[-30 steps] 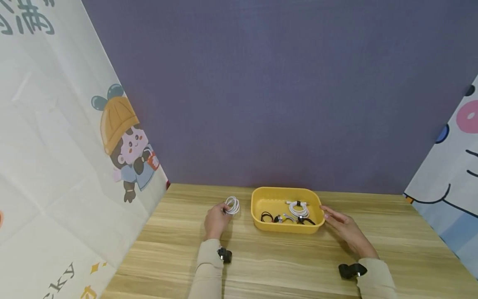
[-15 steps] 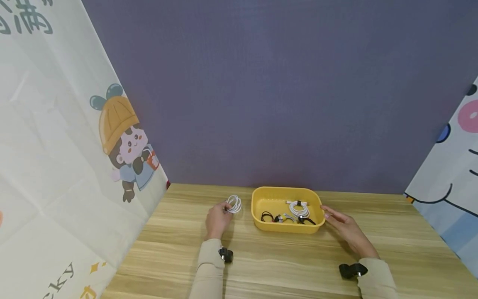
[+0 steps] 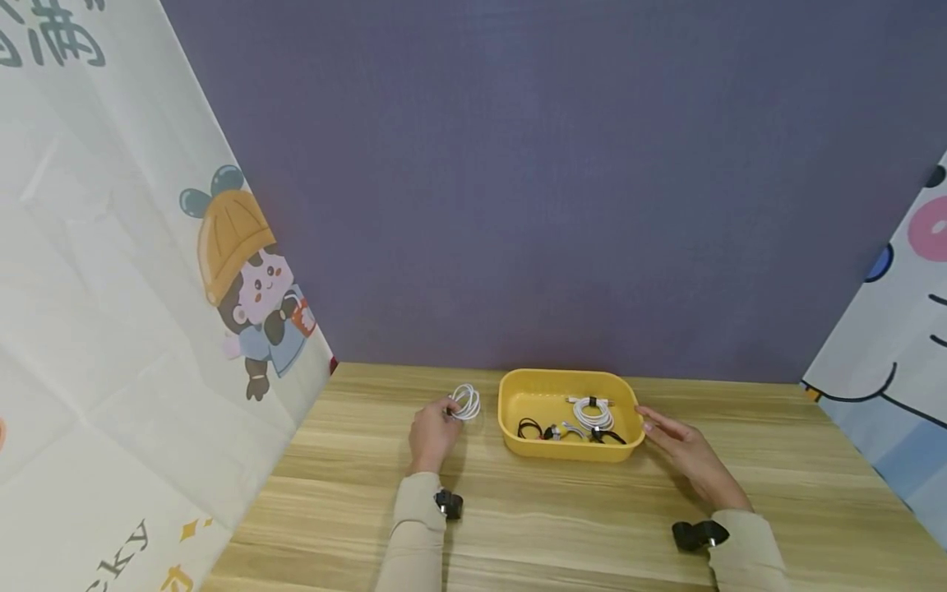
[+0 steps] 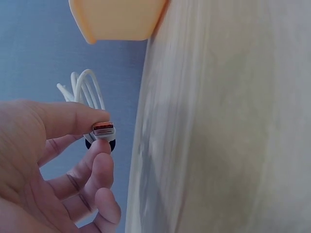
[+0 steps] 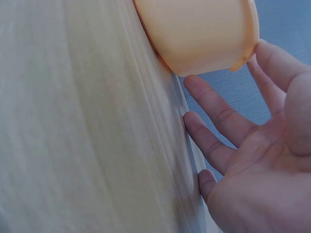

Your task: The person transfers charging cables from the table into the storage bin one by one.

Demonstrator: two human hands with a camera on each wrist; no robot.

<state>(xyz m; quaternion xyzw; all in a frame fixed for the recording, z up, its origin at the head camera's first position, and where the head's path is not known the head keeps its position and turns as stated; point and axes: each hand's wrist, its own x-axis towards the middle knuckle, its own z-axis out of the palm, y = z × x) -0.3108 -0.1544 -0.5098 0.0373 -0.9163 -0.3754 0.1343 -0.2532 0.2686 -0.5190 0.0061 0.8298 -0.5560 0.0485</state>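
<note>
My left hand (image 3: 433,437) pinches a coiled white USB cable (image 3: 467,402) between thumb and fingers, above the table left of the yellow basket (image 3: 570,450). In the left wrist view the cable's USB plug (image 4: 103,130), orange inside, points out from the fingertips, and a black tie shows behind it. My right hand (image 3: 691,460) has its fingers spread, the thumb and index finger touching the basket's right end at the rim. Inside the basket lie a white coiled cable (image 3: 594,418) with a black tie, a thin black loop (image 3: 528,427) and other short cables (image 3: 565,431).
The basket stands on a wood-grain table (image 3: 547,526), near its back edge. Behind rises a dark purple-blue panel (image 3: 518,181). A white cartoon-printed sheet (image 3: 111,329) borders the left side, and another printed sheet (image 3: 903,362) borders the right.
My left hand has shifted slightly right and away from me with the cable, a little closer to the basket. The right hand and the basket have stayed in place.
</note>
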